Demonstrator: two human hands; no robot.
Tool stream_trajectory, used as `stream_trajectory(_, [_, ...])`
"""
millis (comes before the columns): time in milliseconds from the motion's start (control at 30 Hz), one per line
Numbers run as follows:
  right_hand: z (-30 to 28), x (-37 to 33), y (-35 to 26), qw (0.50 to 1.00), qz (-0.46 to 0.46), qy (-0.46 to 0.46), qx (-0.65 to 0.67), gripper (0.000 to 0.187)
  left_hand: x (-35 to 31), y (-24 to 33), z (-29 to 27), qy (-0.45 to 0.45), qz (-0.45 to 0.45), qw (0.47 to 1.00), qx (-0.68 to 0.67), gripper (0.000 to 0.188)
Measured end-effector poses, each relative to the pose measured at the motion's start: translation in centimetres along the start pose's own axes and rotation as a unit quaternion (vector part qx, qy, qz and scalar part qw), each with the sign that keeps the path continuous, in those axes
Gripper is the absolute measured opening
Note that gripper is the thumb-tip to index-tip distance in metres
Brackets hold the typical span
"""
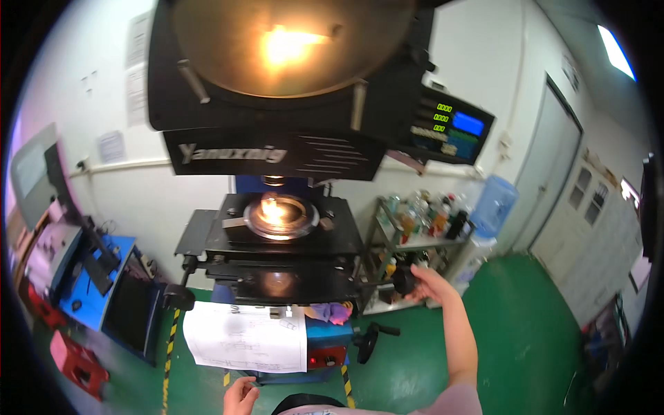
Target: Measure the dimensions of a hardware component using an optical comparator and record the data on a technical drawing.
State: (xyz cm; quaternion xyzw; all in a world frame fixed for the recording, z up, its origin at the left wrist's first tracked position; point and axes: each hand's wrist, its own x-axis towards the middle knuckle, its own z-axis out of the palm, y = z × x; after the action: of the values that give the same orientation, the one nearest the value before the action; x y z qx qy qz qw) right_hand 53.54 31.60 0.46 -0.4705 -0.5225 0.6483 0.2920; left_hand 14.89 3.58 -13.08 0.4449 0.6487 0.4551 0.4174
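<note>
My right hand point(427, 285) is closed round a black round knob point(404, 281) on the right side of the machine's stage point(280, 252). The machine is a black profile projector point(273, 114) with a round, glowing screen point(304, 72) at the top. Light also shines on a round glass plate point(283, 232) set in the stage. Down at the lower edge, just below a white drawing sheet point(249, 339), my left hand point(241, 396) has its fingers loosely curled, with nothing seen in them. The sheet hangs over the front of the machine's base.
A readout box point(453, 128) with green digits is fixed at the right. Behind my right hand stands a shelf point(415, 238) with several bottles, beside a water dispenser point(492, 207). To the left are a blue desk point(97, 283) and a red stool point(78, 366). A crank handle point(370, 342) juts out low.
</note>
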Motion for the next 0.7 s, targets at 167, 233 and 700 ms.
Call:
stream_trajectory(167, [1.2, -0.2, -0.3, 0.999, -0.046, 0.011, 0.008, 0.039, -1.0, 0.9, -0.4, 0.033, 0.003, 0.999, -0.008, 0.027])
stream_trajectory(233, [1.5, -0.2, -0.1, 0.995, -0.101, -0.010, -0.003, 0.039, -1.1, 0.8, -0.7, 0.030, -0.002, 1.000, 0.000, 0.028])
stream_trajectory(700, [1.8, 0.1, 1.0, 0.960, -0.272, 0.012, 0.069, 0.034, -0.7, 1.7, -0.1, 0.044, 0.031, 0.995, 0.085, 0.027])
